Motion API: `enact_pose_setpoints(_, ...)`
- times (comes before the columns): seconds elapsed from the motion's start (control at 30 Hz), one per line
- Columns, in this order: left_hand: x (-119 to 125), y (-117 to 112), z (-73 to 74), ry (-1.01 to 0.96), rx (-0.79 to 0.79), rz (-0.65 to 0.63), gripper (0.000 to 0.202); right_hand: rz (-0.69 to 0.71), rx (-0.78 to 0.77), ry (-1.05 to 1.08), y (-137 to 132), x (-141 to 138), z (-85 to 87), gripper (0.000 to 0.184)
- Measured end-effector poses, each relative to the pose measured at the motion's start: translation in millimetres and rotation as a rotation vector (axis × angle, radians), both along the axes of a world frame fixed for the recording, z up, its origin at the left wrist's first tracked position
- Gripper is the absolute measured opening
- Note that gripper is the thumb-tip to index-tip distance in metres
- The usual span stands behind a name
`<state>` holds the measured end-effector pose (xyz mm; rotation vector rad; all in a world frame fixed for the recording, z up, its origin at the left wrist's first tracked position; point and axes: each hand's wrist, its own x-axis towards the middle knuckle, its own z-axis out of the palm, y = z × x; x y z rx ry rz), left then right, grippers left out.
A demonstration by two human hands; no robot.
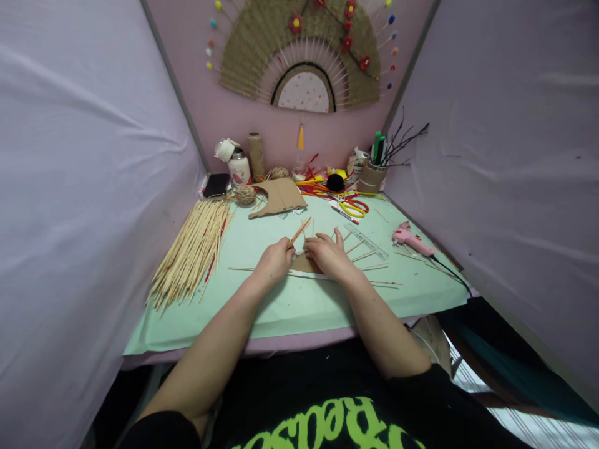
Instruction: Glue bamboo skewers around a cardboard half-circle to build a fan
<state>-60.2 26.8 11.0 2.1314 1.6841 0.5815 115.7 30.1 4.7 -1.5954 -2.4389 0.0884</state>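
Observation:
Between my two hands lies a half-round piece of brown cardboard (305, 264) with a pale straight edge toward me. Thin wooden sticks (363, 256) fan out from it to the right and away, and one reaches out left. My left hand (275, 260) is closed on a few wooden sticks (299, 231) that point up and away, at the cardboard's left side. My right hand (329, 251) rests over the cardboard's right part, fingers spread and its thumb raised. Its fingertips reach the curved edge, where small details are hidden.
A large pile of wooden sticks (191, 252) lies left. A pink glue gun (412, 239) with a black cord lies right. Beyond my hands are a clear ruler (366, 241), yellow scissors (352, 209), a cut cardboard sheet (279, 197) and a twine ball (245, 196). A decorated fan (299, 56) hangs behind.

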Motion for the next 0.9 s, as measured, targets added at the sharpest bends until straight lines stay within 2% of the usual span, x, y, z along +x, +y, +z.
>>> enact_pose_setpoints(0.4,-0.1,-1.4,1.6,-0.068,-0.025,-0.004,0.009,0.007,-0.008,0.044,5.0,2.0,-4.4,0.022)
enact_pose_setpoints(0.67,0.4,-2.3,3.4,-0.034,-0.030,0.004,0.009,-0.002,0.013,0.105,3.5,8.7,-1.1,0.031)
enact_pose_setpoints(0.9,-0.3,-1.8,2.6,-0.044,-0.030,-0.005,0.009,-0.004,-0.017,0.094,4.9,5.1,-3.2,0.024)
